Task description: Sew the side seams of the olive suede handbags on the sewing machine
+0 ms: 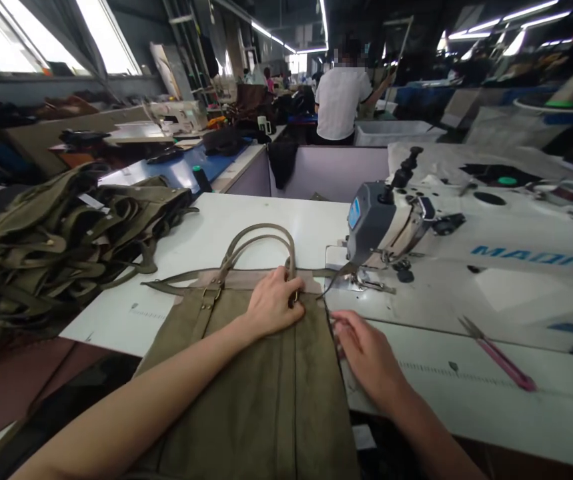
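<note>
So the olive canvas bag (266,373) is lying flat on the white worktop (206,233), top edge pointing away, its right side right up against the sewing machine (386,227). The two looped handles (261,243) flop over onto the worktop past the top hem.

Left hand (273,303) is pressed palm-down on the top band, fingers spread flat near the metal ring where a handle attaches, so it's pinning, not gripping. Right hand (366,353) sits at the bag's right edge with fingers loosely curled toward the seam; whether it's actually pinching the fabric I can't tell from this angle.

Handling-wise, I'd say this is thick-ish woven cloth: soft and floppy, not slippery, not fragile, light enough to slide with one palm. It'll bunch up if pushed from one spot, so flat hands near the hem and side seam look like the sensible places to hold.

Pile of the same olive bags (66,233) on the left, pink snips (501,353) off to the right, a person in a white shirt (343,103) in the background.
</note>
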`<state>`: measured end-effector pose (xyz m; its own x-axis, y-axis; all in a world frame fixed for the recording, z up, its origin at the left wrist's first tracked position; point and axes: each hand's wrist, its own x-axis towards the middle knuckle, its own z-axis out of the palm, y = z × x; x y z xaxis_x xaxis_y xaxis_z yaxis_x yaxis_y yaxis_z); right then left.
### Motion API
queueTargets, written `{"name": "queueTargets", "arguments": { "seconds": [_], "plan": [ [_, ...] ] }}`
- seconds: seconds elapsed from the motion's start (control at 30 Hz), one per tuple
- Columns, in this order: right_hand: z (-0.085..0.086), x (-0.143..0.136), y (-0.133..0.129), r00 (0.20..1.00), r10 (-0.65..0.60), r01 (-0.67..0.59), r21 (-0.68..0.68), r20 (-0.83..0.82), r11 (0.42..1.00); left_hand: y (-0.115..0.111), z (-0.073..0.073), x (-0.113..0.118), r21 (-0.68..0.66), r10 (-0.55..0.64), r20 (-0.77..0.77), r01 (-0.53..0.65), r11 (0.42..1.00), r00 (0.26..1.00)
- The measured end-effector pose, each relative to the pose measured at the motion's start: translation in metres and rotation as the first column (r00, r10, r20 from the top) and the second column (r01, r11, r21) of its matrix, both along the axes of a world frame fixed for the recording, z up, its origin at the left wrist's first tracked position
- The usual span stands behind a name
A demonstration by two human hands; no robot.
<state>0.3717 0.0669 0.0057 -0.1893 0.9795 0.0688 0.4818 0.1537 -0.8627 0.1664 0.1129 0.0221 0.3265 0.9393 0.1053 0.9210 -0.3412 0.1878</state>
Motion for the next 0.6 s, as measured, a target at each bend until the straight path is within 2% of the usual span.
{"name": "queueTargets", "arguments": {
  "seconds": [0.1,0.27,0.33,0.4,0.53,0.6],
  "plan": [
    [-0.008,0.002,0.005,0.995,-0.056,0.062,0.074,-0.078,0.995,-0.001,-0.002,0.001,0.014,0.000,0.019,0.000,1.000,1.000],
    [-0.024,-0.012,-0.003,0.992,0.038,-0.025,0.113,-0.117,0.993,-0.004,-0.007,0.009,-0.012,0.028,-0.024,-0.028,1.000,0.999],
    [-0.027,-0.016,-0.006,0.995,0.052,-0.038,0.142,-0.090,0.989,-0.007,-0.003,0.012,-0.038,0.025,-0.049,-0.027,0.999,0.999],
    [-0.026,-0.017,-0.008,0.994,0.098,-0.089,0.165,-0.045,0.982,-0.009,0.011,0.010,-0.060,-0.002,-0.063,-0.001,0.998,0.998],
    [-0.018,-0.017,-0.010,0.978,0.194,-0.206,0.198,0.078,0.958,-0.005,0.059,-0.009,-0.020,-0.073,-0.149,0.071,0.997,0.986],
    [-0.015,-0.020,-0.012,0.970,0.211,-0.232,0.208,0.120,0.950,0.003,0.076,-0.020,0.000,-0.109,-0.178,0.111,0.994,0.978]
  ]
}}
